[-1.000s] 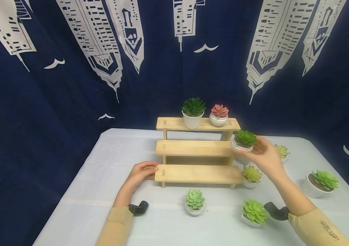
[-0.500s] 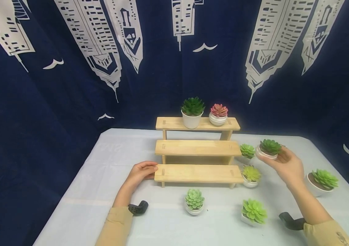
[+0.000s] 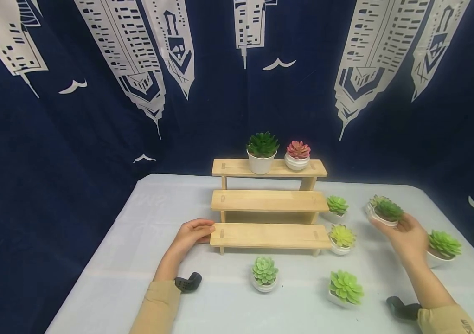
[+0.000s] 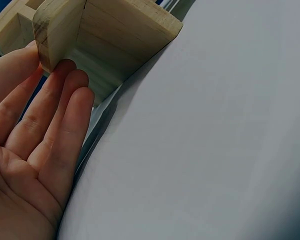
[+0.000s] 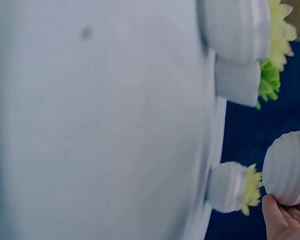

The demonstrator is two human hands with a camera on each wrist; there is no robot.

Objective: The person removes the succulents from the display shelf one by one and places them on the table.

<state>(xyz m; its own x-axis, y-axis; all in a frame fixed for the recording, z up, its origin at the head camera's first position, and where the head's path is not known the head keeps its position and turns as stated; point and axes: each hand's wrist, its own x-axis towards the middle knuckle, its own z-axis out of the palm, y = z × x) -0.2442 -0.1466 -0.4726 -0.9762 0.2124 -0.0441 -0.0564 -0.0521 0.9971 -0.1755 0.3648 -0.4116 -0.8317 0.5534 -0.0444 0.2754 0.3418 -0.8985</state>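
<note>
At the left end of the three-tier wooden shelf stand [image 3: 268, 235], my left hand [image 3: 193, 236] pinches the lowest board. In the left wrist view its thumb lies on one face of the board's end [image 4: 60, 30] and the fingertips touch the other. My right hand [image 3: 408, 239] grips a dark green potted succulent [image 3: 388, 211] by its ribbed white pot, held above the table at the right. Behind it, partly hidden, stands a pale yellow-green succulent [image 3: 376, 200]. In the right wrist view the held pot [image 5: 286, 170] is off the table.
On the top board stand a tall dark green succulent [image 3: 260, 157] and a pink one [image 3: 297, 155]. Right of the stand are a green succulent [image 3: 337, 205] and a yellow-green one [image 3: 342, 238]. Others stand in front [image 3: 264, 274], front right [image 3: 344, 287] and far right [image 3: 443, 246].
My right hand has carried the dark green succulent from beside the middle board to the right and lower, towards the table's right side. The left hand has stayed on the lowest board.
</note>
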